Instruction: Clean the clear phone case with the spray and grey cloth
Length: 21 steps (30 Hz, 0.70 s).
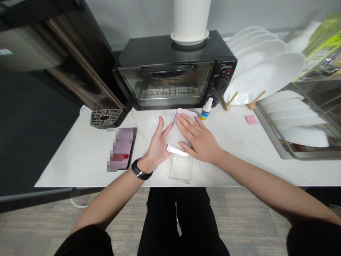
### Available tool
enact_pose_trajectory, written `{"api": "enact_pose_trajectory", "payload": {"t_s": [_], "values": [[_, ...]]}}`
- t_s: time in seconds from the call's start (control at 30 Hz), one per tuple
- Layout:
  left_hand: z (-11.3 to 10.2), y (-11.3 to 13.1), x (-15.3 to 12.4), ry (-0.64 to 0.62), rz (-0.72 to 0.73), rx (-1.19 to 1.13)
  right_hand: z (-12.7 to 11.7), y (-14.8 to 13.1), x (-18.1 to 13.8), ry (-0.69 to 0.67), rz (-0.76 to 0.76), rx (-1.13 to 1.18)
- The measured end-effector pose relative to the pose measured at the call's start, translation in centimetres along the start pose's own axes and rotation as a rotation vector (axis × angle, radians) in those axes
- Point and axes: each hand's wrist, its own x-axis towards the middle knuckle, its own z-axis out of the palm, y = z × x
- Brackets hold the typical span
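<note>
A smartphone (177, 150), pale pink at the edge, rests in my left hand (157, 146), whose fingers go under it while the thumb sticks up and away. A white cloth (174, 138) covers most of the phone. My right hand (199, 137) lies over the cloth and presses it onto the phone, fingers stretched. Below the hands, a clear phone case (180, 168) lies on the white counter (229, 167). Just beyond my right hand stands a small spray bottle (206, 109) with a blue and yellow label.
Another phone (122, 148), partly pixelated, lies left of my hands. Behind are a black toaster oven (176, 85) carrying a white pot (191, 21), and a drink dispenser (106, 117). White plates (263, 76), a pink sticky note (251, 119) and a dish rack (282, 149) are at the right.
</note>
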Motion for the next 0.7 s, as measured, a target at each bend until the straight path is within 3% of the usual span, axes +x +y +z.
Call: {"api": "enact_pose_trajectory", "payload": {"t_s": [0.1, 0.17, 0.37, 0.43, 0.57, 0.7], "values": [[0.1, -0.4, 0.1, -0.034, -0.084, 0.058, -0.2, 0.4, 0.2, 0.092, 0.180, -0.024], [0.3, -0.6, 0.1, -0.058, -0.115, 0.076, -0.2, 0.4, 0.2, 0.100, 0.188, -0.031], [0.9, -0.3, -0.1, 0.008, 0.001, 0.052, 0.3, -0.6, 0.0, -0.102, -0.174, -0.031], [0.8, 0.1, -0.2, 0.013, 0.025, 0.040, 0.3, -0.6, -0.1, -0.120, -0.216, -0.025], [0.3, 0.2, 0.0, 0.015, 0.050, 0.000, 0.1, -0.2, 0.0, 0.003, -0.001, -0.020], [0.0, -0.5, 0.2, 0.005, -0.046, 0.006, -0.3, 0.2, 0.2, 0.121, 0.185, -0.030]]}}
